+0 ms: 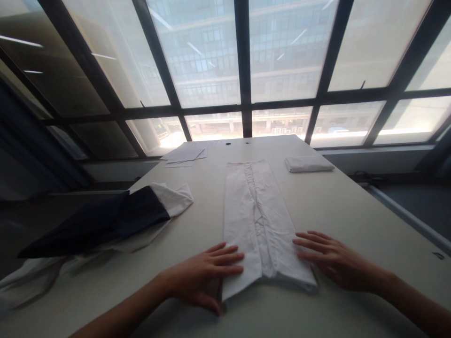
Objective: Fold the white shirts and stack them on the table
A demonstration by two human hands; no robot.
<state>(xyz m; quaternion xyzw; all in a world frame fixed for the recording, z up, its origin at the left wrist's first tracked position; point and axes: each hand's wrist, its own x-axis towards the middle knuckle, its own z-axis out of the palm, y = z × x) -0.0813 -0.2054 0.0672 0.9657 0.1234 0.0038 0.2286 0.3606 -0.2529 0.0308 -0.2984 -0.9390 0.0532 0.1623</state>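
A pair of white trousers [243, 211], or a similar white garment, lies folded lengthwise into a long strip on the table, its wrinkled seam running down the middle. My left hand [206, 272] rests with fingers spread on its near left edge, the thumb off to the side on the table. At the near right edge, my right hand [334, 258] lies with fingers stretched out, their tips touching the cloth. Neither hand grips anything.
The white table [352, 220] reaches to large windows. A folded white cloth [309, 164] lies far right, paper sheets [186, 154] far left. Dark blue clothing [116, 216] and white clothing [176, 199] are heaped over the left edge. Two small holes show at the far end.
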